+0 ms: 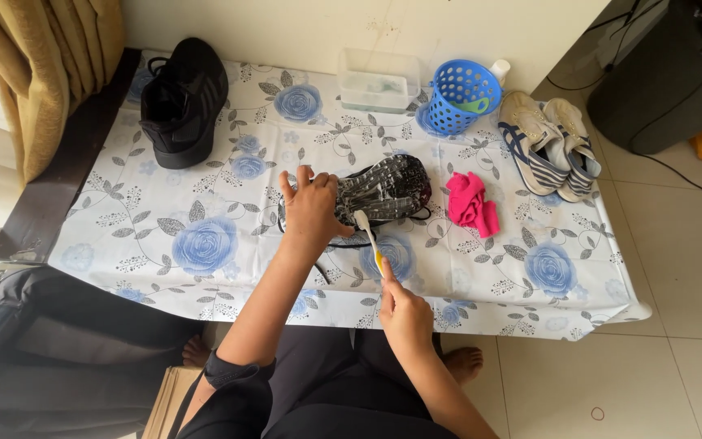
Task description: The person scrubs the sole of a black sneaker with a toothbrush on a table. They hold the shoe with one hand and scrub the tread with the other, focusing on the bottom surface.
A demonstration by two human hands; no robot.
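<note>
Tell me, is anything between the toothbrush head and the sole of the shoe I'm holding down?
Nothing visible. The white toothbrush in the right hand has its bristle end already at the upturned grey-soled black shoe, pinned by the left hand.

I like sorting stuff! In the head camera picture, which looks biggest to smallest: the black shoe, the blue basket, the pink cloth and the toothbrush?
1. black shoe
2. blue basket
3. pink cloth
4. toothbrush, thin and partly hidden
</note>
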